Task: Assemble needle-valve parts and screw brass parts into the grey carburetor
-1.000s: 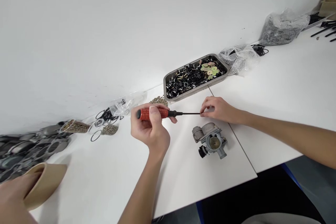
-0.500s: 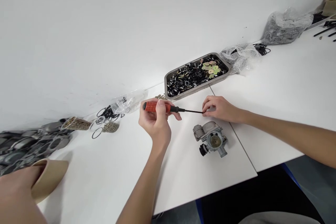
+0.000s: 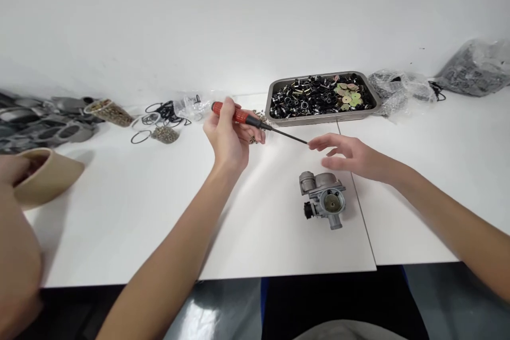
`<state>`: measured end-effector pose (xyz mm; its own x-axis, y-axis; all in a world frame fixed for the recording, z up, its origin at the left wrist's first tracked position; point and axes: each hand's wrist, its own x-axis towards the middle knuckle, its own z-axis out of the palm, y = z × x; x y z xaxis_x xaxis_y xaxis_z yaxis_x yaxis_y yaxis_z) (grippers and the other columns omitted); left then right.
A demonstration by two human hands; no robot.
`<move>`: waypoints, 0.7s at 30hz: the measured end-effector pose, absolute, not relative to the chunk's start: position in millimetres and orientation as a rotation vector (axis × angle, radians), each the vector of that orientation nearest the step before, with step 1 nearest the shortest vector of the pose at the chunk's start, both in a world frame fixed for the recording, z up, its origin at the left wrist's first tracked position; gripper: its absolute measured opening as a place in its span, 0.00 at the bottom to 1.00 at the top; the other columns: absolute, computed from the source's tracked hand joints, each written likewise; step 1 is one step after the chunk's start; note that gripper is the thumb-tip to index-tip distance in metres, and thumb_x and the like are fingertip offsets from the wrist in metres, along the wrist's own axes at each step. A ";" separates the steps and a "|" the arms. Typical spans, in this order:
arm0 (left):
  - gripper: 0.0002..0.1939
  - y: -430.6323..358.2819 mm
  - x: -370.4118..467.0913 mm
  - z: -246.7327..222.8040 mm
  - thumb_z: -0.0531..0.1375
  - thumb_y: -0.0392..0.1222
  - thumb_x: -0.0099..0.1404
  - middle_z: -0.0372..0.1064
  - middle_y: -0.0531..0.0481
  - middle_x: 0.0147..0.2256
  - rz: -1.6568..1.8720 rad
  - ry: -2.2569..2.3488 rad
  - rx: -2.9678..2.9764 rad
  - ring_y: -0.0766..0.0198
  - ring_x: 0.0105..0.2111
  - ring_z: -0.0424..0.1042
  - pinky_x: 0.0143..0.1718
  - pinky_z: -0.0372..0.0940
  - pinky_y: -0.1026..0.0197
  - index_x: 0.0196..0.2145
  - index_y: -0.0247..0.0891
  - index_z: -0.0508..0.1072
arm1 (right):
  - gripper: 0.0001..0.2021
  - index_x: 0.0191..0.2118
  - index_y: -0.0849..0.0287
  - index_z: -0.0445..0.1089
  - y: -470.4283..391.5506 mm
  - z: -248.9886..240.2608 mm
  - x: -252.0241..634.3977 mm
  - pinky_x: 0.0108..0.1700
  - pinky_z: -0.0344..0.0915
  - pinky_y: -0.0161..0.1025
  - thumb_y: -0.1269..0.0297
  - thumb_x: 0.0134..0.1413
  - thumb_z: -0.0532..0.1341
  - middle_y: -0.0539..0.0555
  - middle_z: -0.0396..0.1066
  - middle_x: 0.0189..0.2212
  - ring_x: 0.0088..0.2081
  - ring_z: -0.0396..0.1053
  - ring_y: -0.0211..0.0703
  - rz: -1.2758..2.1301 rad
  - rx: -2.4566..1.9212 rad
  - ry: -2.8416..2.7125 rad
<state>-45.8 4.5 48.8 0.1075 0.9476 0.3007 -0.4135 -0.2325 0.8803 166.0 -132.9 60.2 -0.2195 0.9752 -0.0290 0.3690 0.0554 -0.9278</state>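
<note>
My left hand point(image 3: 228, 135) is closed around the red handle of a screwdriver point(image 3: 243, 118). Its thin dark shaft points to the right. At the shaft's tip are the fingertips of my right hand point(image 3: 338, 151), which has its thumb and fingers apart; whether they touch the tip I cannot tell. Just below that hand, a grey metal carburetor point(image 3: 324, 196) sits on the white table, its round bore with a brass-coloured disc facing me and a black knob on its left side.
A metal tray point(image 3: 319, 120) of black clips and yellowish discs stands behind. Plastic bags point(image 3: 476, 69) lie back right. A tipped cup of small brass parts point(image 3: 111, 112), black rings point(image 3: 141, 136) and grey castings point(image 3: 35, 122) lie left. Another person's hand is inside a beige roll point(image 3: 56, 178).
My right hand has opened from its pinch at the screwdriver tip. The screwdriver now slopes more downward to the right. The camera view has turned, shifting the whole scene.
</note>
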 end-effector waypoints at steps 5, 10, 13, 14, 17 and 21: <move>0.22 17.2 -50.2 45.1 0.59 0.61 0.64 0.67 0.54 0.20 1.433 0.663 1.103 0.68 0.16 0.61 0.17 0.58 0.57 0.26 0.41 0.62 | 0.32 0.63 0.50 0.58 -140.5 64.1 161.5 0.56 0.65 0.47 0.63 0.54 0.66 0.57 0.65 0.56 0.54 0.67 0.47 1.579 -1.131 -1.846; 0.14 21.7 -50.7 44.9 0.54 0.48 0.71 0.64 0.52 0.21 1.430 0.716 1.014 0.66 0.17 0.60 0.24 0.59 0.55 0.28 0.42 0.63 | 0.30 0.63 0.53 0.57 -141.2 61.3 158.4 0.41 0.70 0.35 0.69 0.54 0.62 0.55 0.67 0.48 0.43 0.71 0.39 1.907 -0.995 -1.630; 0.13 22.4 -51.4 44.4 0.54 0.47 0.72 0.62 0.53 0.21 1.432 0.714 1.014 0.66 0.18 0.59 0.25 0.59 0.57 0.29 0.41 0.63 | 0.30 0.61 0.52 0.60 -141.8 60.6 155.4 0.39 0.70 0.34 0.71 0.51 0.63 0.56 0.66 0.49 0.42 0.70 0.39 1.923 -1.004 -1.528; 0.13 22.7 -51.7 44.1 0.54 0.48 0.71 0.62 0.54 0.20 1.433 0.708 1.019 0.67 0.18 0.59 0.24 0.59 0.58 0.29 0.41 0.62 | 0.30 0.61 0.52 0.61 -142.3 60.0 154.1 0.39 0.70 0.34 0.71 0.50 0.63 0.56 0.66 0.50 0.43 0.70 0.40 1.922 -1.012 -1.507; 0.15 24.7 -53.1 44.0 0.51 0.48 0.72 0.62 0.54 0.19 1.434 0.692 1.057 0.69 0.16 0.56 0.23 0.58 0.60 0.28 0.40 0.61 | 0.30 0.60 0.52 0.61 -143.2 57.9 152.3 0.41 0.70 0.35 0.69 0.50 0.64 0.56 0.66 0.50 0.44 0.70 0.41 1.900 -1.030 -1.504; 0.17 32.9 -58.8 47.3 0.47 0.49 0.74 0.61 0.54 0.19 1.435 0.758 1.072 0.69 0.16 0.54 0.22 0.57 0.60 0.28 0.41 0.59 | 0.29 0.61 0.51 0.61 -140.4 60.8 159.8 0.47 0.69 0.41 0.60 0.53 0.65 0.58 0.64 0.55 0.49 0.69 0.45 1.787 -1.011 -1.649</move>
<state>-58.8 32.9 47.3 0.0494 0.9801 0.1921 -0.3936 -0.1576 0.9057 159.8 -140.4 60.8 -0.5978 0.7804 -0.1835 0.1203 -0.1390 -0.9830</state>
